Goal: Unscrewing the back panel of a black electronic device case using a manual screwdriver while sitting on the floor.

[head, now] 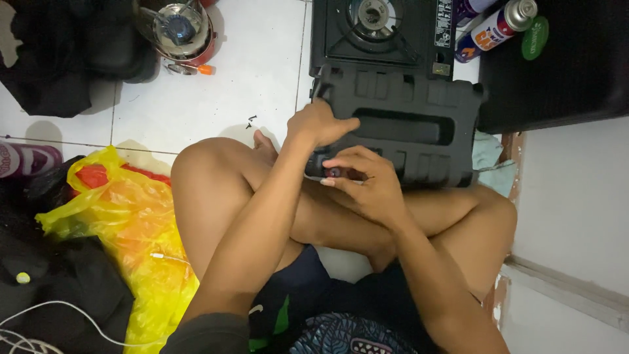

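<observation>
White tiled floor (196, 111) — left hand (318, 124) and right hand (363, 180) both grip a black case (406, 121), stove (380, 29) behind.

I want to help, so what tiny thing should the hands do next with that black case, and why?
Probably press the small latch at the near edge. The right hand already pinches there with its fingertips, while the left hand steadies the shut black case from above, so the latch looks like the next thing to work.

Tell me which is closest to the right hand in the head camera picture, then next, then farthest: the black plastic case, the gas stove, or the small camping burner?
From the right hand:
1. Black plastic case: its fingers touch the near edge.
2. Gas stove: just beyond the case.
3. Small camping burner: far off on the left, on the white floor tiles.
</observation>
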